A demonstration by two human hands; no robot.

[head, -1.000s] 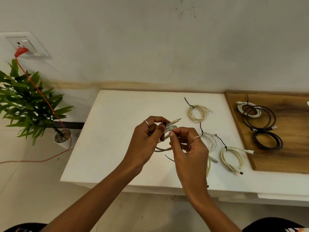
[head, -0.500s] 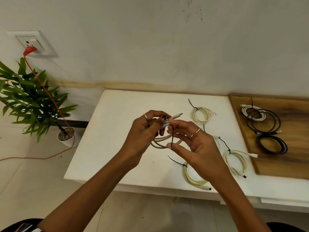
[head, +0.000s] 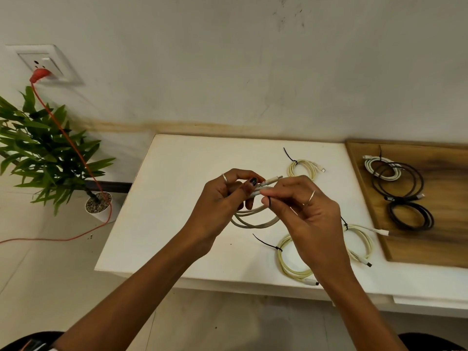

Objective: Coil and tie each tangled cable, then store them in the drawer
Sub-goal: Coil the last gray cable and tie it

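Tying the coiled cable (head: 253, 220) above the counter (head: 177, 198).
Left hand (head: 220, 201) grips the coil; right hand (head: 304, 214) pinches the tie (head: 269, 202), which next needs cinching.

Four pale coiled cables are counted: one (head: 255, 219) held above the table (head: 177, 198), one (head: 302, 168) near its far edge, one (head: 293, 262) by its near edge, one (head: 359, 241) at its right edge. On the wooden board (head: 443, 249), one white coil (head: 379, 168) and two black coils (head: 397, 181) (head: 410, 215) are seen. Two hands (head: 217, 201) (head: 309, 216) are counted, and one potted plant (head: 45, 153).
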